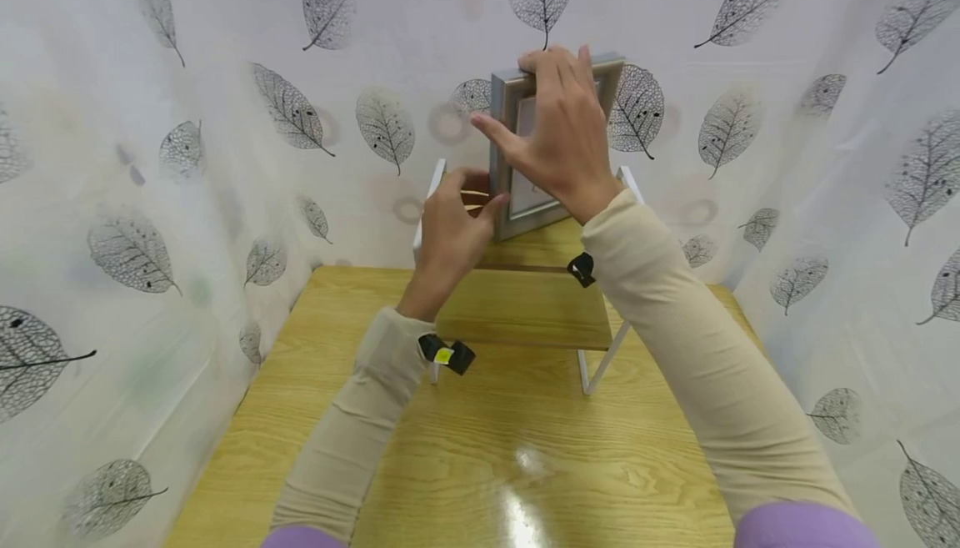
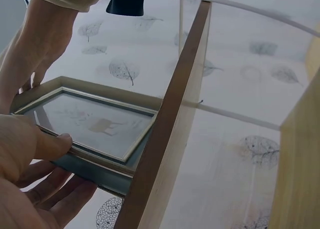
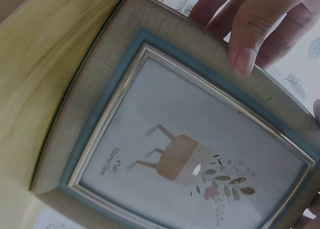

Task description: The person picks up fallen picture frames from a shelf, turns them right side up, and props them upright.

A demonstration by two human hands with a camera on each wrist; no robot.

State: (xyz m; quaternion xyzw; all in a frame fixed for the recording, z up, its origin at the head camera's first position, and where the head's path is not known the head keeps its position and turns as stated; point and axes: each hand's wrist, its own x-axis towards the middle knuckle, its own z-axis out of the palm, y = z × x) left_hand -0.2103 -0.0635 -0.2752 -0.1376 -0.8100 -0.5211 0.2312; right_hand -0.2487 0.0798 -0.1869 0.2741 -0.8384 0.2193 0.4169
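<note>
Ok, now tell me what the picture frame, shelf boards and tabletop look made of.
Picture frame: perhaps wood or plastic; satin, silvery-beige, with a fine crosshatched texture.
Shelf boards: wood or wood-look laminate, judging by the grain; slight sheen.
Tabletop: likewise by its grain, glossy, showing bright glare.

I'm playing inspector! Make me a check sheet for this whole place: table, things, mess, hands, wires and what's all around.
Surface: wooden table, with a shiny light patch near the front.
Job's things: picture frame, held up over the top board of a small wooden shelf with white legs; whether its bottom edge touches the board is hard to tell.
Clutter: nothing seen.
Hands: left hand pinches the frame's side, thumb in front; right hand grips its top edge.
Cables: nothing seen.
Surroundings: pale curtain printed with dark leaves, behind and on both sides.
</note>
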